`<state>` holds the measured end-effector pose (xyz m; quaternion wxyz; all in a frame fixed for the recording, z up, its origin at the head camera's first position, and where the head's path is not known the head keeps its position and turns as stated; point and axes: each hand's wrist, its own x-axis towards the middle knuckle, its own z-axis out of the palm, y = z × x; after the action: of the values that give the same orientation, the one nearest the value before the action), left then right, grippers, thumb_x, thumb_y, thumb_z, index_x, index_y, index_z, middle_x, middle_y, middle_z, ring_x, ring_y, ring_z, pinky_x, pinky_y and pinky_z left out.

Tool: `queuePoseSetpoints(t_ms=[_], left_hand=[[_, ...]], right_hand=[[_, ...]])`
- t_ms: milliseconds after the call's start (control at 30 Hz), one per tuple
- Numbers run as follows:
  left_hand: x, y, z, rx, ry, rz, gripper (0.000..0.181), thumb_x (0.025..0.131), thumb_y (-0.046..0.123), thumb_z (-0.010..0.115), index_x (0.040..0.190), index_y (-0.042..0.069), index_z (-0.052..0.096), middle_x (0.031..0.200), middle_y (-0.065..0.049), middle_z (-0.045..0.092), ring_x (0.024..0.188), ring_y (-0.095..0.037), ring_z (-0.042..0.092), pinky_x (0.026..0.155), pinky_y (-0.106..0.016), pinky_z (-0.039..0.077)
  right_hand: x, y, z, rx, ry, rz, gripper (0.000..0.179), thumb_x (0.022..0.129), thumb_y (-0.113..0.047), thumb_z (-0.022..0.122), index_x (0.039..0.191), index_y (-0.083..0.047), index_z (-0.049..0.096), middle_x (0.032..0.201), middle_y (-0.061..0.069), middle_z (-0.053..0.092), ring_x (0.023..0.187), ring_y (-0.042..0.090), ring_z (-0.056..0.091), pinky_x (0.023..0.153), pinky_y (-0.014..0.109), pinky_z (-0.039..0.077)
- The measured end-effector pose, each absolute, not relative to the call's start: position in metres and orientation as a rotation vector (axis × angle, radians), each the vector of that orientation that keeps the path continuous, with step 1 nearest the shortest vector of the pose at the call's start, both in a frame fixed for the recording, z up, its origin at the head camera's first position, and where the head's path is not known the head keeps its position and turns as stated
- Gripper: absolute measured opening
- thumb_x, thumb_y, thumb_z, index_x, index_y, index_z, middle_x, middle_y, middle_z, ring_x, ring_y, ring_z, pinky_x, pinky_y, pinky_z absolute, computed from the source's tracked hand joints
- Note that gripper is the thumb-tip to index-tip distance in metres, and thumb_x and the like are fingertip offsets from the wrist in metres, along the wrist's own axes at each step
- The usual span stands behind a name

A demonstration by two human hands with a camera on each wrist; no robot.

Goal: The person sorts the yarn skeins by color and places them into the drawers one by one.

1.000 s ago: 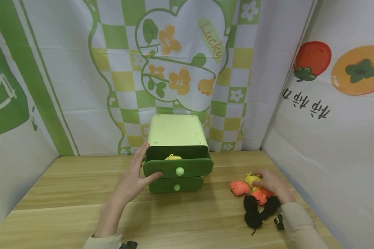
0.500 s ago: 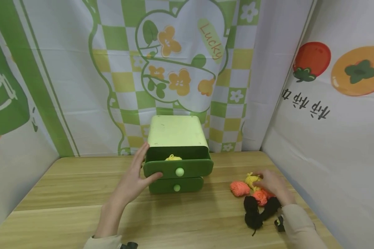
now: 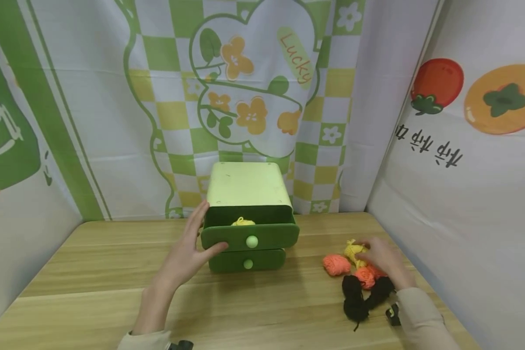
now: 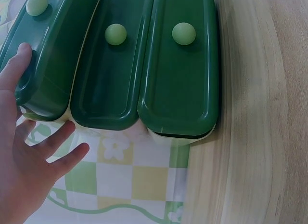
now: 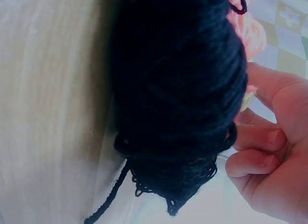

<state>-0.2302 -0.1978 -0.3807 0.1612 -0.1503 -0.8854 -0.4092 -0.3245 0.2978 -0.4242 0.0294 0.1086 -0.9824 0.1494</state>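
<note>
My left hand [image 3: 185, 255] is at the left side of a small green drawer cabinet [image 3: 249, 183]. Its thumb rests on the front of the pulled-out top drawer [image 3: 273, 236], while the straight, spread fingers lie along the side. A yellow yarn ball [image 3: 243, 221] shows inside that drawer. On the table's right, my right hand [image 3: 386, 257] pinches another yellow yarn ball [image 3: 353, 252], its other fingers curled. Orange yarn balls [image 3: 336, 264] lie beside and below it, one partly under the hand. Black yarn [image 5: 178, 79] fills the right wrist view and hides most of the pinch.
Two black yarn bundles [image 3: 355, 297] lie at the near side of the pile. Lower drawers with round knobs [image 4: 184, 33] are closed in the left wrist view. A patterned curtain [image 3: 166, 97] hangs behind the wooden table [image 3: 262, 311].
The yellow yarn ball at my right hand has tilted and shifted slightly. My left hand and the drawer have stayed in place.
</note>
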Motion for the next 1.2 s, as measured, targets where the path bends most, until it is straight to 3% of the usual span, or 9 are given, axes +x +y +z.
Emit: queuePoseSetpoints(t_ms=[233, 733, 933, 1100, 1200], left_hand=[[-0.230, -0.198, -0.380, -0.431, -2.527, -1.179, 0.104, 0.086, 0.052, 0.072, 0.159, 0.038, 0.000, 0.168, 0.008, -0.001, 0.150, -0.040, 0.022, 0.108, -0.073, 0.033], [-0.229, -0.198, -0.380, -0.422, -2.534, -1.182, 0.103, 0.086, 0.054, 0.072, 0.159, 0.039, 0.000, 0.168, 0.010, -0.001, 0.149, -0.040, 0.025, 0.108, -0.071, 0.034], [-0.228, -0.197, -0.379, -0.419, -2.541, -1.184, 0.104, 0.086, 0.054, 0.072, 0.159, 0.039, 0.000, 0.168, 0.009, -0.002, 0.149, -0.041, 0.024, 0.108, -0.071, 0.034], [-0.227, -0.197, -0.378, -0.422, -2.540, -1.178, 0.103, 0.086, 0.053, 0.072, 0.160, 0.037, 0.001, 0.169, 0.004, 0.000, 0.148, -0.041, 0.026, 0.107, -0.072, 0.035], [-0.227, -0.197, -0.378, -0.418, -2.541, -1.179, 0.103, 0.086, 0.053, 0.072, 0.159, 0.038, 0.000, 0.168, 0.007, 0.000, 0.147, -0.041, 0.027, 0.107, -0.072, 0.036]], right_hand=[[-0.325, 0.298, -0.423, 0.342, -3.004, 0.484, 0.043, 0.086, -0.028, 0.076, 0.125, -0.011, 0.070, 0.125, 0.023, 0.067, 0.112, 0.045, 0.062, 0.085, 0.062, 0.053], [-0.323, 0.294, -0.414, 0.346, -2.918, 0.429, 0.042, 0.085, -0.033, 0.077, 0.124, -0.018, 0.071, 0.123, 0.018, 0.069, 0.108, 0.040, 0.066, 0.078, 0.056, 0.056], [-0.320, 0.288, -0.405, 0.338, -2.898, 0.455, 0.040, 0.087, -0.033, 0.075, 0.124, -0.018, 0.071, 0.123, 0.018, 0.069, 0.105, 0.038, 0.067, 0.066, 0.046, 0.056], [-0.318, 0.282, -0.394, 0.353, -2.868, 0.510, 0.041, 0.086, -0.031, 0.076, 0.124, -0.016, 0.071, 0.120, 0.020, 0.069, 0.078, 0.026, 0.065, 0.051, 0.034, 0.046], [-0.316, 0.279, -0.388, 0.376, -2.842, 0.513, 0.041, 0.086, -0.030, 0.076, 0.123, -0.015, 0.071, 0.120, 0.019, 0.070, 0.073, 0.021, 0.060, 0.049, 0.030, 0.041]])
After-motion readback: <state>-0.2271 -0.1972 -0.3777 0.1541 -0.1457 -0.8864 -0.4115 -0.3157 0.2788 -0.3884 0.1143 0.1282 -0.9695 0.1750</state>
